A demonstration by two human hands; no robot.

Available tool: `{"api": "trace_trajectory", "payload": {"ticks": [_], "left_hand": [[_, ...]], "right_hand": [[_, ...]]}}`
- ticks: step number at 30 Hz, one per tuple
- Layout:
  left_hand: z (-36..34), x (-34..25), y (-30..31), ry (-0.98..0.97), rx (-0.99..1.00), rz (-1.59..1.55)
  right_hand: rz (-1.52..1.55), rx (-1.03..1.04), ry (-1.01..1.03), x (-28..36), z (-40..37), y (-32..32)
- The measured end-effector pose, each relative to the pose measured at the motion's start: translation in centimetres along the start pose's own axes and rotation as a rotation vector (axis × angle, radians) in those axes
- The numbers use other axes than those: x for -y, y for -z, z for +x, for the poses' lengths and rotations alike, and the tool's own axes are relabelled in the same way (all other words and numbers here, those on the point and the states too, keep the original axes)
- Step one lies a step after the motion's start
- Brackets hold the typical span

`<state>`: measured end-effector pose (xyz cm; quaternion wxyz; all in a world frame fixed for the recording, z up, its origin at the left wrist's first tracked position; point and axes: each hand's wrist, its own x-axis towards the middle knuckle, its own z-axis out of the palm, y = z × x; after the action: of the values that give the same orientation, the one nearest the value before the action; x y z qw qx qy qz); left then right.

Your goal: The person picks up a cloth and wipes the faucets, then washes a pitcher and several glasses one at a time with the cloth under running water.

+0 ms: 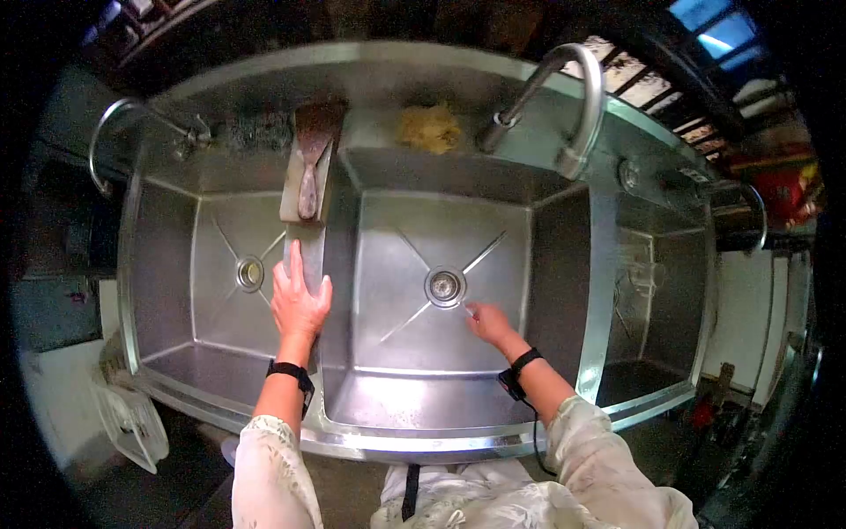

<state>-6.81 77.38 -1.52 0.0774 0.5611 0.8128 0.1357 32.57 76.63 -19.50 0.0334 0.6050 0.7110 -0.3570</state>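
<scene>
My left hand (300, 300) is over the steel divider between the left and middle basins, fingers apart and pointing forward, holding nothing. Just beyond its fingertips, a scraper (310, 167) with a wide brown blade lies on a pale block (291, 196) on the divider. My right hand (489, 323) hangs over the middle basin (405, 335), just right of and nearer than the round drain (445, 286). Its fingers are bent together; whether they hold anything is too small to make out.
A curved faucet (592, 106) rises behind the middle basin, with a yellowish scrubbing clump (430, 129) on the ledge beside it. Another faucet (119, 110) stands at the left. A clear cup-like item (648, 276) is in the right basin. A white basket (132, 419) is at lower left.
</scene>
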Motion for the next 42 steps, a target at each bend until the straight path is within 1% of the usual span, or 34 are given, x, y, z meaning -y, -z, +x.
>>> {"api": "trace_trajectory", "payload": {"ticks": [2,3,5,7,9,10,11,13,14,16,19,20,21,23,24,25,27,28,29,31,33,34,35,36,37,38,39,41,42], "left_hand": [[-0.1,0.2,-0.3,0.003,-0.006,-0.003],[0.0,0.5,-0.4,0.000,-0.016,-0.001],[-0.1,0.5,-0.3,0.023,-0.019,-0.002],[-0.4,0.9,0.6,0.018,-0.039,-0.001],[-0.3,-0.1,0.6,0.026,-0.014,-0.066],[0.0,0.4,-0.4,-0.001,-0.052,-0.057],[-0.1,-0.1,0.2,0.040,0.025,-0.021],[0.1,0.8,-1.3,-0.019,0.003,0.044],[0.0,0.5,-1.2,-0.023,0.008,0.135],[0.1,1.1,-1.8,-0.065,-0.017,0.180],[0.4,2.1,-3.1,-0.087,-0.058,0.239],[0.2,2.4,-3.4,-0.073,-0.083,0.270],[-0.4,2.8,-3.6,-0.087,-0.086,0.278],[-1.4,2.9,-3.3,-0.098,0.047,0.346],[-3.4,1.6,-2.2,-0.096,0.132,0.366],[-4.2,1.2,-1.7,-0.106,0.119,0.374],[-6.1,1.9,-1.5,-0.142,0.213,0.323],[-6.7,2.4,-1.4,-0.158,0.236,0.253],[-7.1,2.9,-1.5,-0.151,0.220,0.260],[-8.6,2.6,-1.3,-0.108,0.331,0.235],[-10.5,3.2,-2.1,-0.125,0.320,0.217],[-11.7,2.1,-1.1,-0.095,0.395,0.233],[-12.8,0.4,0.3,-0.049,0.453,0.241],[-13.8,0.0,0.4,-0.030,0.485,0.192],[-14.9,0.4,-0.4,-0.030,0.419,0.121],[-15.9,-0.1,-0.3,0.042,0.380,0.052],[-16.8,-0.6,-0.2,0.099,0.359,-0.015],[-18.6,-1.0,0.0,0.152,0.265,-0.068],[-19.7,-0.7,0.2,0.162,0.238,-0.084]], "right_hand": [[-0.027,0.118,0.041,1.2,-1.5,2.4],[-0.026,0.110,0.047,2.4,-2.6,4.1],[0.021,0.074,0.147,3.7,-4.9,7.2],[-0.024,0.039,0.177,3.5,-5.9,7.7],[-0.070,-0.017,0.126,2.5,-8.0,8.7],[-0.087,-0.011,0.165,2.5,-9.0,9.3],[-0.102,-0.002,0.189,2.5,-10.4,9.6],[-0.055,0.004,0.180,3.0,-13.0,10.7],[-0.039,-0.017,0.125,2.9,-14.3,10.5],[-0.123,-0.012,0.182,2.7,-16.4,10.5],[-0.031,-0.039,0.118,3.7,-21.0,11.2],[0.003,0.000,0.068,4.7,-22.5,12.6],[0.017,-0.009,0.065,4.4,-23.5,12.3],[0.083,-0.063,0.052,3.3,-25.7,11.0],[0.087,-0.088,0.056,2.5,-27.2,9.9],[0.112,-0.123,0.060,2.0,-28.2,9.5],[0.138,-0.165,0.079,1.2,-29.6,8.7],[0.138,-0.244,0.080,1.1,-30.0,8.5],[0.138,-0.320,0.087,1.1,-30.5,8.3],[0.162,-0.344,0.093,1.5,-31.1,8.8],[0.193,-0.371,0.086,2.0,-31.9,9.8],[0.198,-0.373,0.100,2.3,-32.1,10.1],[0.202,-0.444,0.165,1.7,-32.0,9.9],[0.182,-0.383,0.111,1.5,-32.0,9.9],[0.198,-0.425,0.153,1.2,-31.9,9.8],[0.279,-0.428,0.135,2.9,-32.9,11.9],[0.264,-0.376,0.117,2.2,-32.6,11.7],[0.263,-0.393,0.178,2.8,-33.0,12.6],[0.257,-0.346,0.108,3.2,-33.6,13.0]]}}
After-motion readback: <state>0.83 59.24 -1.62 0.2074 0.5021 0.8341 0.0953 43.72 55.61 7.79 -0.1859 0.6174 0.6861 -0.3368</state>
